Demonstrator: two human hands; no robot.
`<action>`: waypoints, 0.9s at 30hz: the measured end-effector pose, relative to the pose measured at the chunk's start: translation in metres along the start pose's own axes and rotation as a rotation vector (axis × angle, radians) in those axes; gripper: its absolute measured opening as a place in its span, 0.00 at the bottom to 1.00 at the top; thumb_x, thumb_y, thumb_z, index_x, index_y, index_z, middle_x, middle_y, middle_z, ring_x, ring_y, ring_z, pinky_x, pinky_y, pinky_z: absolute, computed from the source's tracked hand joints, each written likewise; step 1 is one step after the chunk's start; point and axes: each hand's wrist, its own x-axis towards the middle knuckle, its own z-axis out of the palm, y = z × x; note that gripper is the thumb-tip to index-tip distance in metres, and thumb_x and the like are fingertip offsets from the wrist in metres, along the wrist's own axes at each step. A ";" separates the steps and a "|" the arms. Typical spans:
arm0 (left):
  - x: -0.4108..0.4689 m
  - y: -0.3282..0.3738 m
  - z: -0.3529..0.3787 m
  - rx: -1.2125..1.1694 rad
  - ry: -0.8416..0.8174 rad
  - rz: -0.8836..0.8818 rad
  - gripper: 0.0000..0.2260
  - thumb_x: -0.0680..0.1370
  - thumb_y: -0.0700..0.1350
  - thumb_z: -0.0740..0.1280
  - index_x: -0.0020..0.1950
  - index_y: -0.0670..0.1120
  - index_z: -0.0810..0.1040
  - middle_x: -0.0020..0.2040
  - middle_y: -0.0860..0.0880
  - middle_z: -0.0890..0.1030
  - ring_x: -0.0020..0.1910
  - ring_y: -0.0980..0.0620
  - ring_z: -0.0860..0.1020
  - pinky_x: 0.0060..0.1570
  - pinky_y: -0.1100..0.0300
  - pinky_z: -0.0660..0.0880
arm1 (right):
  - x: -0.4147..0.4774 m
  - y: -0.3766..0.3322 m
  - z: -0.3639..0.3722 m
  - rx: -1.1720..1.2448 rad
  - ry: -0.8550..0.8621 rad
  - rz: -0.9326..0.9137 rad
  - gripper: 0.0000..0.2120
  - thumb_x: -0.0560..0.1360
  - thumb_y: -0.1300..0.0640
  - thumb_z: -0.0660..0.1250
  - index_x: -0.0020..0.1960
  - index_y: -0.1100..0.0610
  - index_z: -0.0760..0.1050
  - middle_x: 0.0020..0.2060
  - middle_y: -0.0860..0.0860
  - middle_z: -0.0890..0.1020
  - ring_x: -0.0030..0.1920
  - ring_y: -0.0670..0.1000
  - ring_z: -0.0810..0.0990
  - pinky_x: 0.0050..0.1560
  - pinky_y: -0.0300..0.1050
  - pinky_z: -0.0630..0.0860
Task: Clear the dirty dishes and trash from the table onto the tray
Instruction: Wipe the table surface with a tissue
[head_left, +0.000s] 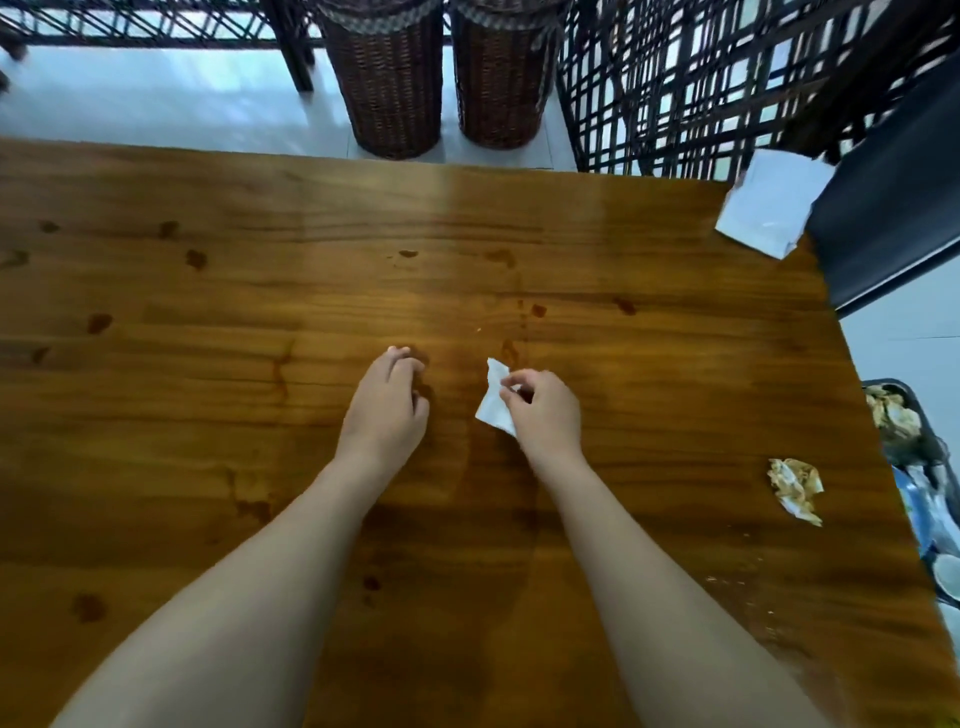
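Note:
My right hand (545, 410) pinches a small white paper scrap (492, 400) just above the middle of the wooden table (208, 270). My left hand (387, 402) hovers beside it, fingers curled, with nothing visible in it. A crumpled, stained napkin (796, 488) lies near the table's right edge. Off that edge sits a dark tray (901, 388) holding more crumpled napkins (891, 413) and dishes, mostly cut off by the frame. A flat white paper (769, 208) lies at the far right corner, overhanging the edge.
Two wicker baskets (395, 83) stand on the floor beyond the far edge, with dark lattice chairs (701, 88) to their right. A dark cushioned seat (893, 197) is at the right. Brown spill stains and crumbs dot the tabletop.

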 end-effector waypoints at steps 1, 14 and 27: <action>0.005 -0.001 -0.001 0.009 -0.004 0.022 0.18 0.81 0.39 0.60 0.71 0.44 0.70 0.75 0.49 0.65 0.76 0.52 0.58 0.72 0.57 0.59 | 0.001 0.001 0.001 -0.069 0.008 -0.025 0.11 0.80 0.56 0.63 0.60 0.55 0.79 0.52 0.49 0.78 0.48 0.45 0.74 0.45 0.36 0.73; 0.050 -0.012 0.005 0.072 -0.080 0.250 0.18 0.81 0.41 0.59 0.71 0.44 0.68 0.76 0.46 0.61 0.77 0.49 0.54 0.75 0.56 0.54 | 0.005 0.021 -0.031 -0.472 -0.182 -0.261 0.19 0.73 0.49 0.71 0.63 0.43 0.77 0.61 0.43 0.72 0.63 0.50 0.63 0.52 0.42 0.54; 0.055 -0.021 0.021 0.049 -0.053 0.253 0.17 0.82 0.44 0.58 0.70 0.46 0.68 0.77 0.47 0.60 0.78 0.50 0.53 0.74 0.57 0.49 | 0.041 0.018 0.001 -0.312 0.240 -0.336 0.08 0.70 0.51 0.74 0.45 0.55 0.85 0.44 0.49 0.82 0.49 0.57 0.71 0.44 0.47 0.55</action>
